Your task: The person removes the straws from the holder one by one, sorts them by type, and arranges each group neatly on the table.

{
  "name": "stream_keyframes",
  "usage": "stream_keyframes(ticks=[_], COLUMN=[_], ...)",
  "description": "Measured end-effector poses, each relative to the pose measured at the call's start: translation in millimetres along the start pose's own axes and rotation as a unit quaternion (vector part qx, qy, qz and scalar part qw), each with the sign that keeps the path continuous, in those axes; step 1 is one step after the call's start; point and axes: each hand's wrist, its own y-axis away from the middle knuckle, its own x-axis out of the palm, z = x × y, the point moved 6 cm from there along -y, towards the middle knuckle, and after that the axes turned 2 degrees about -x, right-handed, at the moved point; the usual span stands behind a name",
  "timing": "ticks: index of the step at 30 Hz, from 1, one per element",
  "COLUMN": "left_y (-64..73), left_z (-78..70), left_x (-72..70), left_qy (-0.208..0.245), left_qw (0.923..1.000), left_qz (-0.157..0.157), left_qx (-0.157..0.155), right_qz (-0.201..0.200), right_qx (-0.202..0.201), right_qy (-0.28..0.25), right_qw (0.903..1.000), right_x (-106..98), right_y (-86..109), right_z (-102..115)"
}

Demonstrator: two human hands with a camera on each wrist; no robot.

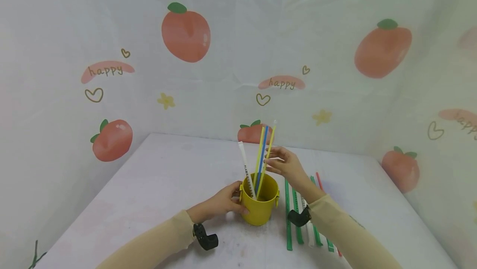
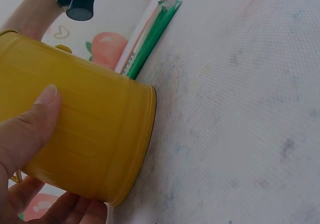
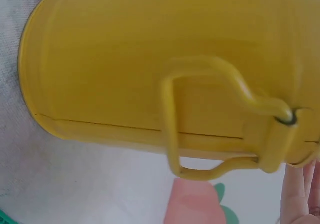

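Note:
A yellow metal bucket [image 1: 259, 213] stands on the table with small side handles. My left hand [image 1: 220, 200] grips it from the left, thumb [image 2: 37, 116] along the near wall and fingers curled round the far side. Upright in the bucket lean a white printed straw [image 1: 246, 169], a blue straw [image 1: 262, 153] and two yellow straws. My right hand [image 1: 285, 163] is above the rim on the right, its fingertips pinching the rightmost yellow straw [image 1: 272, 138]. In the right wrist view the bucket's handle [image 3: 172, 124] fills the middle, with part of the right fingers [image 3: 295, 189] at the edge.
Right of the bucket, several green straws [image 1: 288, 219], a white straw [image 1: 310, 233] and a red straw [image 1: 319, 180] lie side by side, partly under the right forearm. Behind the table hangs a white cloth [image 1: 216, 95] printed with fruit.

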Motion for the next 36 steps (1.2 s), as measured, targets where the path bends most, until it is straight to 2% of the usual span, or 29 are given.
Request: stream_keyframes(ticks=[16, 24, 36], left_y=[2.0, 2.8, 2.3], left_z=[-0.6, -2.5, -1.7], left_x=[0.2, 0.1, -0.4], left_qy=[-0.003, -0.003, -0.004], left_qw=[1.0000, 1.0000, 1.0000], left_qz=[-0.003, -0.003, -0.003], left_qx=[0.002, 0.004, 0.005], right_qz=[-0.012, -0.039, -0.064], right_qx=[-0.050, -0.064, -0.117], right_qy=[-0.028, -0.044, -0.096], right_qw=[0.9983, 0.9962, 0.9864], right_x=[-14, -27, -48], right_y=[3.9, 6.8, 14.0], right_z=[25, 42, 69])
